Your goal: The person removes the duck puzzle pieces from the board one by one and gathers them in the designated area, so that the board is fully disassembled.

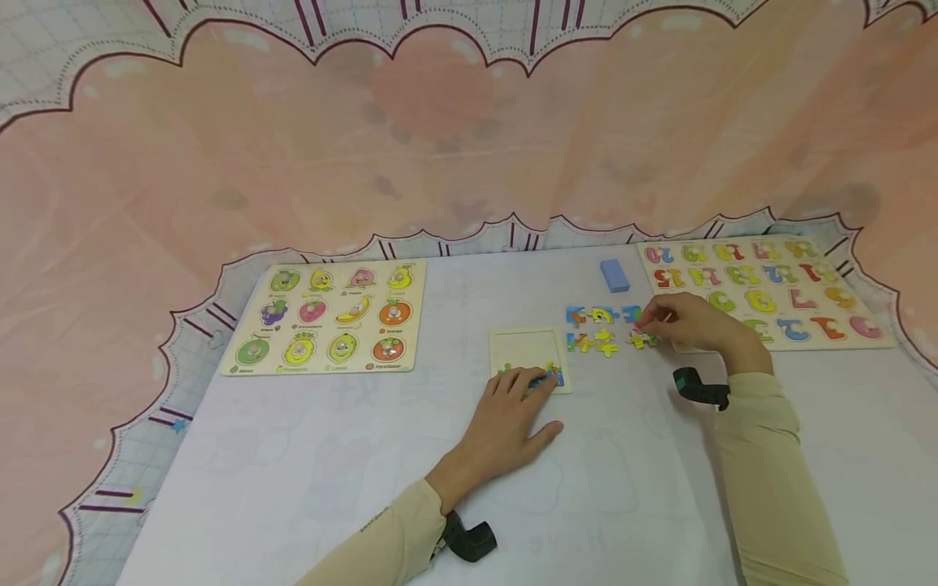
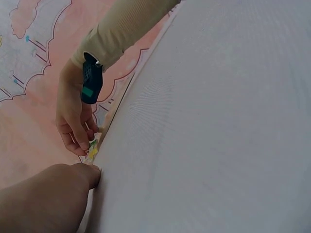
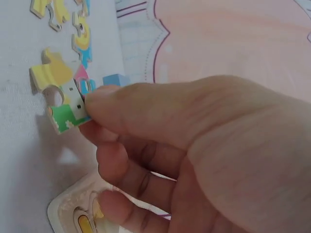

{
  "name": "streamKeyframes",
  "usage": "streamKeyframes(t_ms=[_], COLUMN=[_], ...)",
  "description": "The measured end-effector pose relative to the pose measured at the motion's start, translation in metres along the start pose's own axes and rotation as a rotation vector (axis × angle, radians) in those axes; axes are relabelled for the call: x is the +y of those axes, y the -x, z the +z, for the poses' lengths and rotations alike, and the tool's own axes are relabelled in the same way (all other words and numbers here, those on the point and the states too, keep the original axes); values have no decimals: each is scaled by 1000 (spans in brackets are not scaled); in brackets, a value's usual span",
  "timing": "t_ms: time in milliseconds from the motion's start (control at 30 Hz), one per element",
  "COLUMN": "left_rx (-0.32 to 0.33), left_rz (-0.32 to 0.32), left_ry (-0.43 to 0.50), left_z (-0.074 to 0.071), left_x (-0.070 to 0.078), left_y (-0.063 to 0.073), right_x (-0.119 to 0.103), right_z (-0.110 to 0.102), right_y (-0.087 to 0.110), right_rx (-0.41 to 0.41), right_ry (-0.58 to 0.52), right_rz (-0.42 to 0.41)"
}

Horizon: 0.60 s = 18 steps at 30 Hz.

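Note:
My right hand (image 1: 689, 321) pinches a jigsaw piece (image 3: 74, 99) between thumb and forefinger, above the table. The piece is yellow, white and green, with a curved notch in one side. My left hand (image 1: 506, 423) lies with its fingers spread over the lower edge of a small square puzzle tray (image 1: 526, 345). A few coloured pieces fitted along the tray's bottom show around those fingers; the rest of that row is hidden under them. Several loose jigsaw pieces (image 1: 605, 342) lie in rows between the tray and my right hand.
Behind the loose pieces is a blue block (image 1: 614, 276). A number board (image 1: 777, 277) lies at the right, partly under my right hand and wrist in the head view. At the left lies a fruit board (image 1: 333, 317). A patterned cloth (image 1: 469, 155) hangs beyond the table.

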<state>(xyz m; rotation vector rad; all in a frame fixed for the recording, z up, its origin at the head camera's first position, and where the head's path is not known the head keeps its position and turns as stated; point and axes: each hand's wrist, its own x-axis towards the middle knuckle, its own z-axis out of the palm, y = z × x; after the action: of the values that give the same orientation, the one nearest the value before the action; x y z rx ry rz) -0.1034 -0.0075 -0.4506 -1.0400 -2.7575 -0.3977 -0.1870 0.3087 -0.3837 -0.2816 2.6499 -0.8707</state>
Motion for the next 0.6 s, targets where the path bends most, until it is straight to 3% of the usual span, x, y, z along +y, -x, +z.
streamKeyframes(t_ms=[400,600], left_rx=[24,16], left_rz=[6,-3], left_ry=[5,69], left_z=[-1,-1], left_x=[0,-2], left_y=[1,0], right_x=[-3,-4], right_z=[5,7], right_y=[-6,-8], right_rx=[0,-1], right_ry=[62,77], right_rz=[85,66])
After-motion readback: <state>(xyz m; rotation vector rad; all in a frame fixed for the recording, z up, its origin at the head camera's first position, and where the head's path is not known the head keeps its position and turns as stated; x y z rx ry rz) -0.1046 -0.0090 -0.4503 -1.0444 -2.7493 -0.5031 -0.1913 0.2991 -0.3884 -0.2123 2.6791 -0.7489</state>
